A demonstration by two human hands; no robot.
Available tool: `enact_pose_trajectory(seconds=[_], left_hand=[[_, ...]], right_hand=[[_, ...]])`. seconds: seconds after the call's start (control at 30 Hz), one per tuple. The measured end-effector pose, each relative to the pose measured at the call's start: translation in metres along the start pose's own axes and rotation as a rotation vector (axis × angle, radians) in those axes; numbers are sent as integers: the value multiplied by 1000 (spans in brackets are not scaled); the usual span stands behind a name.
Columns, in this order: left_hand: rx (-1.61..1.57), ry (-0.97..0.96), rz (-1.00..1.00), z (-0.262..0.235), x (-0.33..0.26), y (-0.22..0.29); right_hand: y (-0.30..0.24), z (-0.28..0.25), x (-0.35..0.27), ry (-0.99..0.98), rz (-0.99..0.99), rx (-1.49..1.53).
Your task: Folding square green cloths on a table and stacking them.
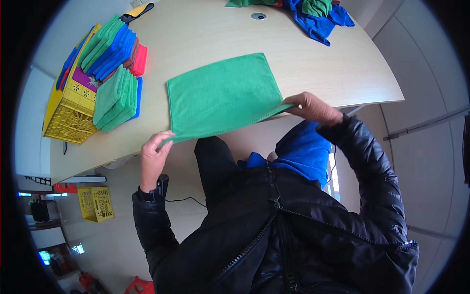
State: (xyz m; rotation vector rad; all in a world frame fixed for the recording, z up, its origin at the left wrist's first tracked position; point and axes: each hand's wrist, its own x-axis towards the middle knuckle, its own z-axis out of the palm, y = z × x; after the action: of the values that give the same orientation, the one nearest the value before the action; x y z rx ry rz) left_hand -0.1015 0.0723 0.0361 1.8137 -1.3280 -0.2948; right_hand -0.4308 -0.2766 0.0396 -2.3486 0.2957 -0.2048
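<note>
- In the head view, the green towel (220,93) is seen laid on the table (338,73), far edge flat, near edge lifted and held out at the table's front.
- At the near left corner, the towel is pinched by the left hand (155,158): thumb and fingertips are brought together on the cloth, no wide spread there.
- And at the near right corner, a firm pinch again: the hem is gripped between thumb and curled fingers of the right hand (317,109).
- Between the two hands, the near hem is stretched in a shallow sagging curve, both corners held well apart.
- Off to the left, a folded stack (117,100) in green, blue and red is set beside the yellow crate (73,105), untouched by either hand.
- At the far right of the table, a loose heap (313,22) of blue and green cloth is left crumpled, well beyond both hands.
- Below, the right leg is covered by a blue cloth (306,147).
</note>
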Motion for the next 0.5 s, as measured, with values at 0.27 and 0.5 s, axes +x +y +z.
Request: enact_pose_trajectory(seconds=[0.27, 0.5], left_hand=[[-69, 157, -112, -9, 152, -81], [129, 97, -266, 24, 199, -167]], right_hand=[[25, -58, 128, 50, 357, 187], [91, -23, 185, 130, 536, 255]])
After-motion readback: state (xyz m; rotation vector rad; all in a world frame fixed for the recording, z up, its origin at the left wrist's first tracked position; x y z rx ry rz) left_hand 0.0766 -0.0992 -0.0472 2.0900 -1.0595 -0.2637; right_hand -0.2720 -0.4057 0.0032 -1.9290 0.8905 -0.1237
